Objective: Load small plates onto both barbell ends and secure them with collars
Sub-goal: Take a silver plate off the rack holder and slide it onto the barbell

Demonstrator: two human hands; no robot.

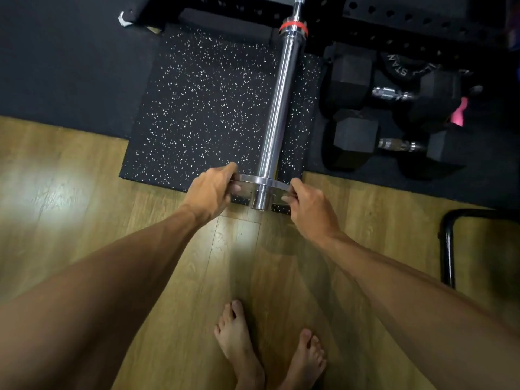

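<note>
A chrome barbell sleeve (pixel 278 102) points toward me from the rack, with a red ring (pixel 293 25) at its far collar. A small thin silver plate (pixel 260 181) sits on the sleeve close to its near tip (pixel 259 199). My left hand (pixel 211 191) grips the plate's left edge. My right hand (pixel 309 205) grips its right edge. The plate is seen almost edge-on, and my fingers hide its sides. No loose collar is in view.
A speckled black rubber mat (pixel 202 108) lies under the sleeve on wooden floor (pixel 84 198). Two black hex dumbbells (pixel 394 94) and a black plate (pixel 402 66) lie to the right. A black metal tube frame (pixel 448 249) stands at the right. My bare feet (pixel 267 353) are below.
</note>
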